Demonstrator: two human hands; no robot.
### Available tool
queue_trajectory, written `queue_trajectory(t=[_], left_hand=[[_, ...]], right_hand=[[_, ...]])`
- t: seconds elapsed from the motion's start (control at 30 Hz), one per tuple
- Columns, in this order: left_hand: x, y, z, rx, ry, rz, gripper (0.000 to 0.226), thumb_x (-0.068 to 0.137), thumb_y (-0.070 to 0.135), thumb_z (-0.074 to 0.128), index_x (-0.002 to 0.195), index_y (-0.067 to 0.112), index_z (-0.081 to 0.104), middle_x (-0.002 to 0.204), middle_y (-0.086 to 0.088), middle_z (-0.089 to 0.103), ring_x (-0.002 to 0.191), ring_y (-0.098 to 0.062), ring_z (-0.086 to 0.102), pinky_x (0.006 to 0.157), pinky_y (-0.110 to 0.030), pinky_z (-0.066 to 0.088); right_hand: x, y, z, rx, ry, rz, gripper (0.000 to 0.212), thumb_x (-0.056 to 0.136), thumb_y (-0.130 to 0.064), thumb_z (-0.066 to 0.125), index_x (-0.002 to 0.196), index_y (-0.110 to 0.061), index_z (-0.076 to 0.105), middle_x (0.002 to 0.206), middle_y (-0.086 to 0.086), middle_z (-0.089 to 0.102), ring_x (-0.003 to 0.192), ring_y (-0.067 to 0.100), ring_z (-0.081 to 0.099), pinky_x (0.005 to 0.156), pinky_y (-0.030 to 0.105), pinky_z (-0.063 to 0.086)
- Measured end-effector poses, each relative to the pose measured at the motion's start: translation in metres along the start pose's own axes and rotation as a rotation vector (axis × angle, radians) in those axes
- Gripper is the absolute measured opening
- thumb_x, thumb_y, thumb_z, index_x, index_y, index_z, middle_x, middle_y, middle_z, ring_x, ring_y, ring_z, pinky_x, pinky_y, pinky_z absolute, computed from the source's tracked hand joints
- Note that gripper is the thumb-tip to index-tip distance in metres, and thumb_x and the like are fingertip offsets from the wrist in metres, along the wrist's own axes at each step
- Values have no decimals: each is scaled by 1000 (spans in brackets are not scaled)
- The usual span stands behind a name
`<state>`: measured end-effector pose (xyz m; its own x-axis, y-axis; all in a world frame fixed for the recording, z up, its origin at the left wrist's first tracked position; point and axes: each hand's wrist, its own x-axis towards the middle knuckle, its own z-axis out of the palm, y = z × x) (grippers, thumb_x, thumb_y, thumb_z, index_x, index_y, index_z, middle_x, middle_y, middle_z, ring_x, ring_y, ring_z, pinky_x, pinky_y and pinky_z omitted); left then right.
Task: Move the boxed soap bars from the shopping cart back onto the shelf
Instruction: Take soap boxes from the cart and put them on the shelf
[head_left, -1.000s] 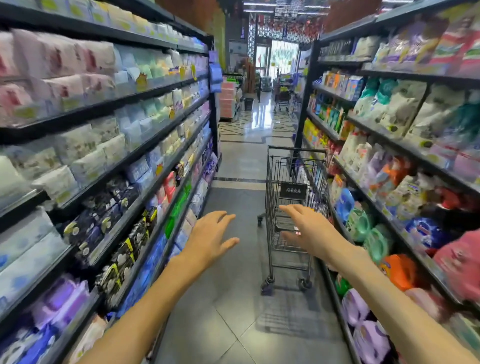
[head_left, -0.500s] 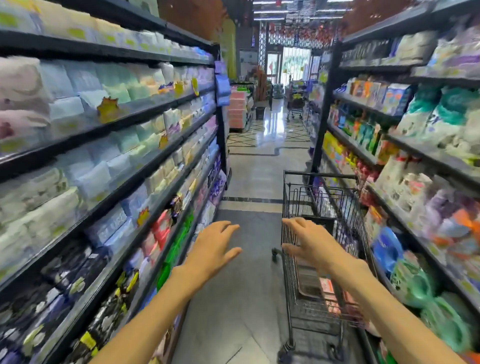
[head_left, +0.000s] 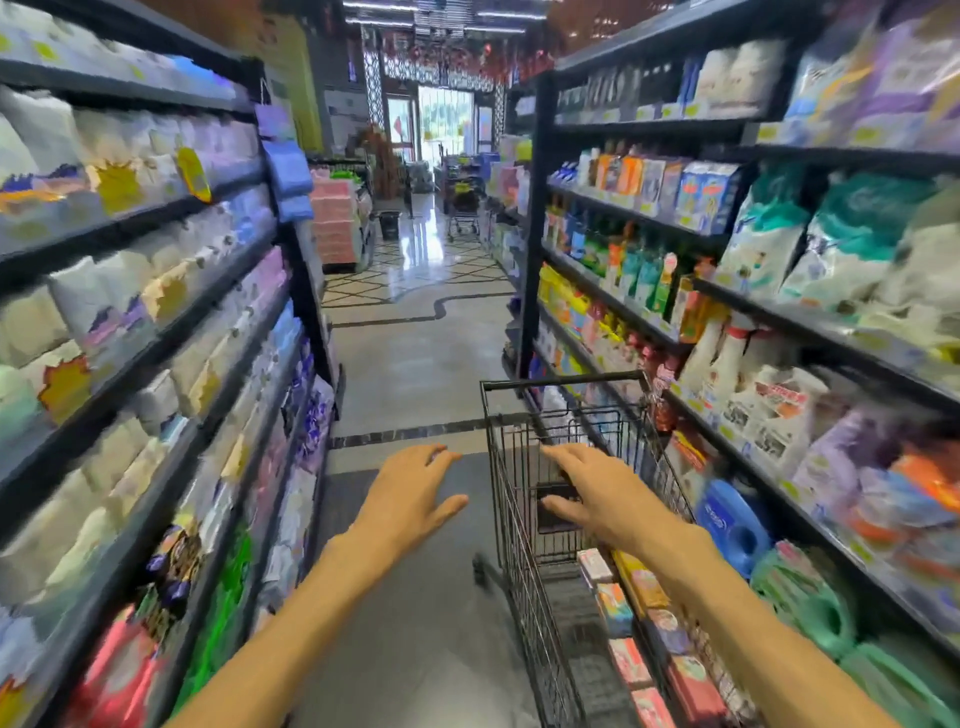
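A black wire shopping cart (head_left: 511, 499) stands in the aisle against the right-hand shelving. Several boxed soap bars (head_left: 615, 608) in pink, orange and yellow lie in a row along its right side. My right hand (head_left: 597, 493) hovers over the cart's basket with fingers spread, holding nothing. My left hand (head_left: 415, 499) is stretched out over the floor to the left of the cart, fingers straight and empty. The right shelf (head_left: 810, 514) beside the cart carries bags, bottles and tubs.
Shelving (head_left: 171, 332) with soft packs lines the left of the aisle. Grey floor (head_left: 415, 364) runs ahead between the shelves to a crossing aisle. A second cart (head_left: 464, 208) and a stack of pink packs (head_left: 335, 223) stand far ahead.
I have walked forward, so the cart is now much closer and its soap boxes are in view. Both hands stay outstretched and empty, the right one now over the basket.
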<state>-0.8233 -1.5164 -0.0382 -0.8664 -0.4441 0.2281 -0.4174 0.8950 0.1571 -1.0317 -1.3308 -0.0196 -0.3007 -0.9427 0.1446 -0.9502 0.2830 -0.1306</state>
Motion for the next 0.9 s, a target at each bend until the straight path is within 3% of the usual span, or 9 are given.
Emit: queue_trajectory(t=[0.13, 0.27, 0.4, 0.53, 0.7, 0.9], left_hand=[[105, -10, 16, -21, -31, 194, 64, 95, 51, 58, 148, 20, 41, 149, -8, 44, 135, -30, 42, 109, -44, 38], [199, 4, 42, -67, -38, 400, 62, 92, 49, 63, 142, 16, 49, 141, -10, 52, 128, -33, 50, 101, -47, 47], [272, 38, 71, -90, -48, 587, 58, 91, 45, 65, 140, 17, 50, 137, -9, 55, 123, -32, 53, 99, -45, 48], [337, 90, 103, -135, -76, 754, 61, 92, 46, 63, 144, 17, 46, 144, -9, 50, 130, -30, 49, 106, -44, 44], [388, 166, 140, -237, -129, 985, 59, 88, 40, 71, 137, 13, 54, 136, -9, 56, 122, -32, 54, 99, -43, 48], [396, 245, 179, -286, -253, 1193, 61, 95, 45, 60, 147, 19, 43, 145, -7, 47, 129, -30, 46, 101, -45, 44]], right_hand=[[49, 48, 2, 14, -2, 182, 69, 92, -52, 57, 151, -28, 29, 147, -3, 45, 131, 20, 47, 103, 37, 44], [68, 95, 0, 26, 26, 355, 68, 92, -51, 59, 150, -30, 30, 148, -5, 43, 131, 20, 47, 103, 39, 45], [71, 145, -5, -24, 61, 510, 69, 92, -50, 60, 150, -28, 31, 150, -4, 43, 133, 20, 46, 103, 37, 43], [59, 197, -10, -73, 88, 668, 65, 94, -45, 60, 150, -24, 33, 143, 2, 50, 126, 25, 51, 95, 39, 46], [17, 238, -15, -82, 128, 897, 64, 92, -46, 61, 147, -27, 35, 142, 0, 50, 127, 25, 49, 94, 40, 45], [-44, 246, -16, -81, 152, 1165, 69, 92, -49, 61, 150, -25, 31, 147, -1, 45, 133, 22, 46, 104, 42, 42]])
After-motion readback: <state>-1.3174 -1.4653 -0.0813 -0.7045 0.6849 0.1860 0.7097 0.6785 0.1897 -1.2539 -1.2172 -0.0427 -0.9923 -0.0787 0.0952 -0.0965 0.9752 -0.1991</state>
